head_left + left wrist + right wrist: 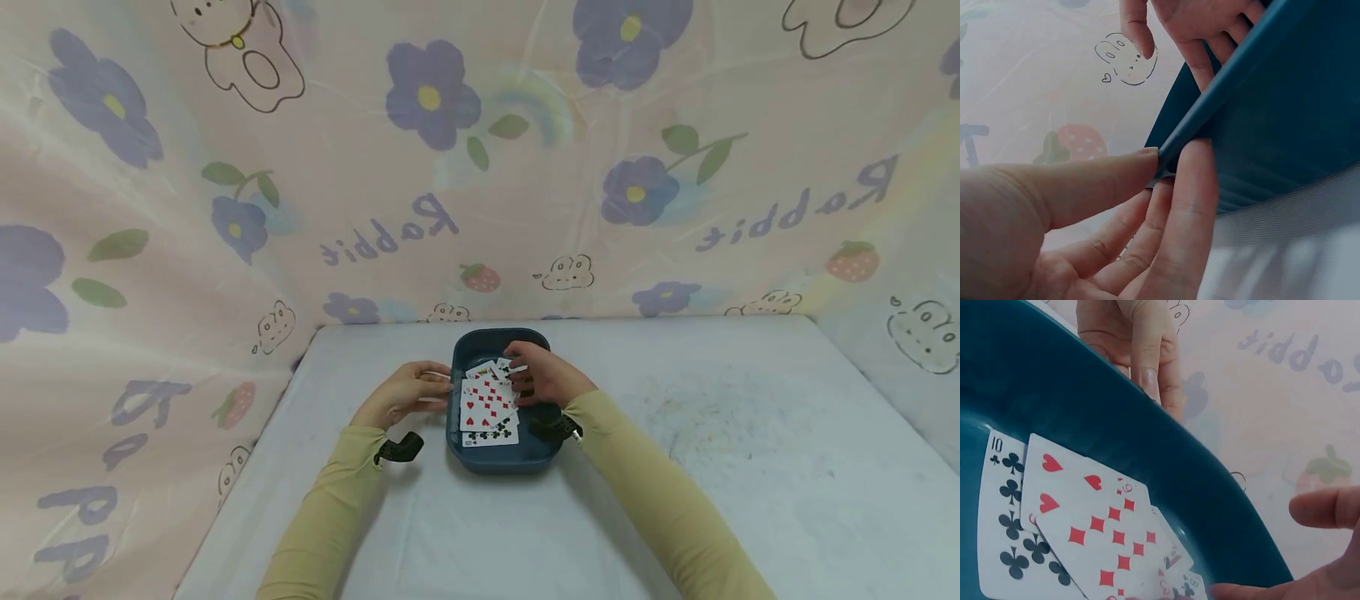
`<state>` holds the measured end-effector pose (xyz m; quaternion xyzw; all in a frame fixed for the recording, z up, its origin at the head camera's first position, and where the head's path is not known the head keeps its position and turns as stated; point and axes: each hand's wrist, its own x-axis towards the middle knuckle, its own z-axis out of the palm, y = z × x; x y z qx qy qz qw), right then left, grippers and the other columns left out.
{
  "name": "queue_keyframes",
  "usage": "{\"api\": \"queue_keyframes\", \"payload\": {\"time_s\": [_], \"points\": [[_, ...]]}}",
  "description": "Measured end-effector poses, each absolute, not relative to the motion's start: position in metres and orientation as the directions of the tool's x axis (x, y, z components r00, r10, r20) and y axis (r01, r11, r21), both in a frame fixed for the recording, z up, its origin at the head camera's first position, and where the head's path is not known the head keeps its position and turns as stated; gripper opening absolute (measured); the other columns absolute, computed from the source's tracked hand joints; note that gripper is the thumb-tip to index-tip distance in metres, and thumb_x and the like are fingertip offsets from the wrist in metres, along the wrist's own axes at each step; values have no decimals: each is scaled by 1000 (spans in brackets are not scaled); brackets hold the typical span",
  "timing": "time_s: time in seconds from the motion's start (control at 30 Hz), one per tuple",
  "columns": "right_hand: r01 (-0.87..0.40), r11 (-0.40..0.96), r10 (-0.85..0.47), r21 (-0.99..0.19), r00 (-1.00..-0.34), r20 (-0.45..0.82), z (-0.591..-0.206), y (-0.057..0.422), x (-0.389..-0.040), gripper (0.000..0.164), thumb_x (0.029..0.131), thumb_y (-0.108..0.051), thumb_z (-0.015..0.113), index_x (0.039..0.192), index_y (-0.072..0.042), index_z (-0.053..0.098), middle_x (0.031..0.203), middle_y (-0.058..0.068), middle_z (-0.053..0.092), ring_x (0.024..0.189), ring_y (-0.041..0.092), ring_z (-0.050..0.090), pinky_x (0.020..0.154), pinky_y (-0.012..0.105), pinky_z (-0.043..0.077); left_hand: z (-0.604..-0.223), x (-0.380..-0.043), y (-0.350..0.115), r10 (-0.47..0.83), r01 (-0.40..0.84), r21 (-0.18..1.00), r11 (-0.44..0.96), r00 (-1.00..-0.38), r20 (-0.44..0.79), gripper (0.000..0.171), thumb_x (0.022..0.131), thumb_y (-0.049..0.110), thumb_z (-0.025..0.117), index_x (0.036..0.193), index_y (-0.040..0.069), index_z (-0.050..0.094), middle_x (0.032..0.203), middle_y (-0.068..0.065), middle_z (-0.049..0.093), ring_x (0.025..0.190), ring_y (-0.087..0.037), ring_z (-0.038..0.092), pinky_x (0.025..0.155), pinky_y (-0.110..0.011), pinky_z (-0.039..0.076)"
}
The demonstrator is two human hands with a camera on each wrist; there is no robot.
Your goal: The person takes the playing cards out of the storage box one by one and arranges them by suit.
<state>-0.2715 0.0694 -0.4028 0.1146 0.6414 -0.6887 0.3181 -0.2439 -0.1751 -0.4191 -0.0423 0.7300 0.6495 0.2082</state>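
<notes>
A dark blue plastic tray [506, 464] stands on the table with several loose playing cards [487, 404] overlapping inside it. In the right wrist view a ten of clubs [1010, 512], a heart card [1054, 465] and a nine of diamonds [1119, 537] show face up, with partly covered cards beyond. At the tray's left side, my left hand [401, 393] pinches the rim between thumb and index finger. My right hand [551, 375] reaches over the right rim, thumb apart from the fingers, and its fingertips are close to the far cards. It grips nothing.
The white-covered table [750, 467] extends on both sides of the tray. A patterned curtain [525, 208] rises behind the table and along its sides. Dark camera mounts sit on both wrists, the right one overlapping the tray's right side in the head view.
</notes>
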Motion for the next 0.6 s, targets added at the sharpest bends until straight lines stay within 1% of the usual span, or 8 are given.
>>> {"api": "queue_keyframes", "payload": {"time_s": [0.1, 0.23, 0.43, 0.5, 0.6], "points": [[589, 30, -284, -808, -770, -572, -404, 70, -271, 65, 91, -31, 51, 141, 6, 32, 139, 27, 33, 125, 40, 36, 98, 55, 38, -419, -244, -175, 208, -327, 932, 156, -912, -355, 38, 88, -1, 66, 123, 0, 54, 108, -16, 58, 91, -23, 63, 80, -39, 54], [578, 59, -292, -814, -769, -568, -405, 71, -272, 63, 91, -33, 50, 139, 5, 36, 136, 25, 39, 121, 37, 40, 98, 49, 37, -418, -244, -175, 204, -319, 936, 153, -916, -345, 36, 88, -1, 66, 123, 0, 54, 107, -16, 58, 91, -23, 63, 81, -40, 54], [546, 126, -322, -828, -767, -555, -409, 70, -272, 59, 91, -32, 49, 136, 6, 40, 130, 24, 50, 110, 33, 48, 91, 40, 38, -419, -244, -175, 205, -320, 937, 143, -916, -344, 35, 89, -3, 64, 123, 0, 54, 105, -15, 59, 90, -23, 63, 83, -42, 53], [537, 143, -327, -831, -767, -552, -409, 70, -272, 59, 91, -32, 50, 136, 6, 41, 130, 24, 49, 110, 33, 47, 90, 40, 38, -420, -244, -174, 205, -320, 937, 142, -916, -344, 35, 89, -3, 64, 122, 0, 54, 105, -15, 59, 90, -23, 63, 82, -42, 53], [533, 150, -322, -833, -770, -551, -410, 71, -271, 60, 90, -33, 51, 135, 6, 42, 132, 23, 46, 112, 33, 44, 93, 42, 37, -421, -244, -174, 206, -317, 937, 144, -917, -342, 35, 89, -2, 64, 122, -1, 54, 106, -16, 59, 89, -23, 63, 81, -41, 54]]}}
